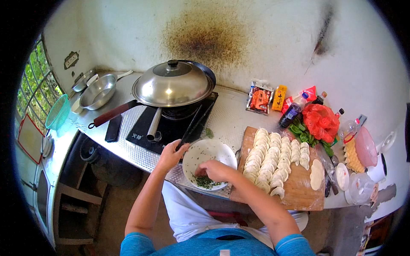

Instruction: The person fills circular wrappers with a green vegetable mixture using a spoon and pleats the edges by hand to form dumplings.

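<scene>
My left hand [172, 155] is at the left rim of a white bowl [205, 148], gripping a pair of long dark chopsticks [191, 124] that point up over the induction cooker. My right hand [213, 171] reaches down inside the bowl, its fingertips at the chopped green filling [205, 182] on the bottom. Its fingers are partly hidden, so whether they pinch any filling does not show. To the right of the bowl, rows of folded dumplings [267, 160] cover much of a wooden board [299, 192]. Some flat dough wrappers [317, 174] lie overlapped at the board's right side.
A lidded wok [173, 84] stands on the black induction cooker [141, 131], its handle jutting left. Steel bowls [100, 92] and a green basket [58, 112] sit at left. Seasoning packets [260, 97], bottles [293, 110], a red plastic bag [321, 121] and a pink basket [366, 147] crowd the right.
</scene>
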{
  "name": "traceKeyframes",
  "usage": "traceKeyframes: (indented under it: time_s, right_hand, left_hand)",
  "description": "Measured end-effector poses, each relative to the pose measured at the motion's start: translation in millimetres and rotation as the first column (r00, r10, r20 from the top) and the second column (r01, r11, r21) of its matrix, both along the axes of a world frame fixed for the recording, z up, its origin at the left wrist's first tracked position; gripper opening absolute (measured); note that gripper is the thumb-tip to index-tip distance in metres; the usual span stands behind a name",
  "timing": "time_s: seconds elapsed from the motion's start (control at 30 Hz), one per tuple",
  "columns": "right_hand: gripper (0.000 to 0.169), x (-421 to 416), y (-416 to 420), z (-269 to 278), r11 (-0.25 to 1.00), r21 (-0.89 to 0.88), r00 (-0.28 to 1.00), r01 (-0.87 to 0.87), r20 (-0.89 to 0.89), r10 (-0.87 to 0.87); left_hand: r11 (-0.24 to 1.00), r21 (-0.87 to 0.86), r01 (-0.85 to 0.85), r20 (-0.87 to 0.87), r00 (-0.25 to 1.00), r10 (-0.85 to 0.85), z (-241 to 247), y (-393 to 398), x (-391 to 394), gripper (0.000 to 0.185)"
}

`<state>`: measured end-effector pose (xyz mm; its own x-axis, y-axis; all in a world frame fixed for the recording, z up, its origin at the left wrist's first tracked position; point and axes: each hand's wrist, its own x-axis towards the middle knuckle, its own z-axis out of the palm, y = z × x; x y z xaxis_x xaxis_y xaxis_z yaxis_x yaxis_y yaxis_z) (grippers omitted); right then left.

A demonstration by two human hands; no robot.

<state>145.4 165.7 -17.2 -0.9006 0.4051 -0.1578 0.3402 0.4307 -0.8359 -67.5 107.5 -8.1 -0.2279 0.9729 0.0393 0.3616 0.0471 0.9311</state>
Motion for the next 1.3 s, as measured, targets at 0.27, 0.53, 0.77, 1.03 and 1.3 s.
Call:
traceKeyframes:
  time_s: [0.27, 0.53, 0.77, 1.03, 1.3]
  right_hand:
    - [0.035, 25, 29, 8, 0.761, 0.589, 0.961, 0.273, -0.128, -0.246]
    - [0.029, 45, -3, 25, 0.881, 0.449, 0.988, 0.150, -0.041, -0.147]
    - [0.027, 54, -36, 18, 0.823, 0.548, 0.975, 0.152, 0.053, -0.216]
    - [0.013, 42, -49, 54, 0.725, 0.267, 0.725, 0.635, -0.531, -0.439]
    - [0.014, 50, -47, 44, 0.732, 0.146, 0.680, 0.666, -0.522, -0.515]
  left_hand:
    - [0.998, 0.047, -0.038, 0.060, 0.998, 0.035, 13, -13, 3, 0.029]
    - [0.998, -0.051, -0.029, -0.271, 0.962, 0.014, 53, -60, 16, 0.031]
    - [0.993, 0.115, -0.037, -0.428, 0.900, 0.083, 52, -80, 45, 0.023]
    - [0.983, 0.148, -0.109, -0.396, 0.904, 0.160, 40, -92, 87, 0.014]
    - [0.983, 0.109, -0.150, -0.430, 0.884, 0.182, 37, -107, 102, 0.015]
